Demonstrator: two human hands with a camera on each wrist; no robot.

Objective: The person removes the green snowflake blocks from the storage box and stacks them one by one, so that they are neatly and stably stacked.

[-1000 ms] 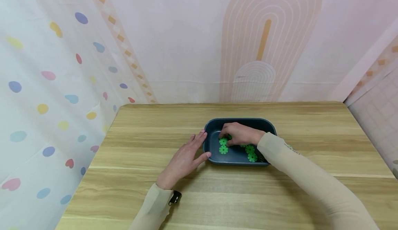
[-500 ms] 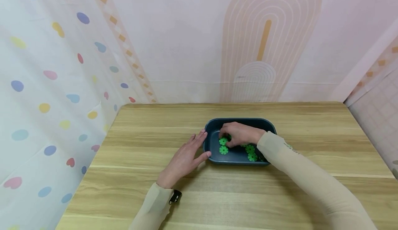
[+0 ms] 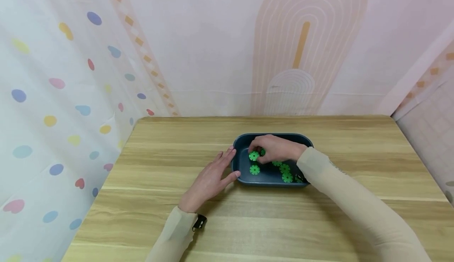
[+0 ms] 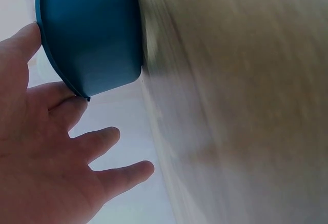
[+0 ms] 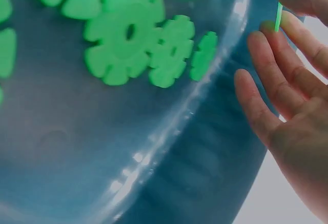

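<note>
Right hand (image 3: 274,148) pinches 1 green disc (image 3: 253,156); left hand (image 3: 209,178), fingers spread, touches the tray (image 4: 92,34).

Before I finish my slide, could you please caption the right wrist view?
Right hand pinches a green disc; notched discs lie in a blue tray.

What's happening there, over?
Right hand pinches green, round, notched disc. Left hand touches dark-blue oblong tray. Other green discs lie inside; no obstruction seen.
</note>
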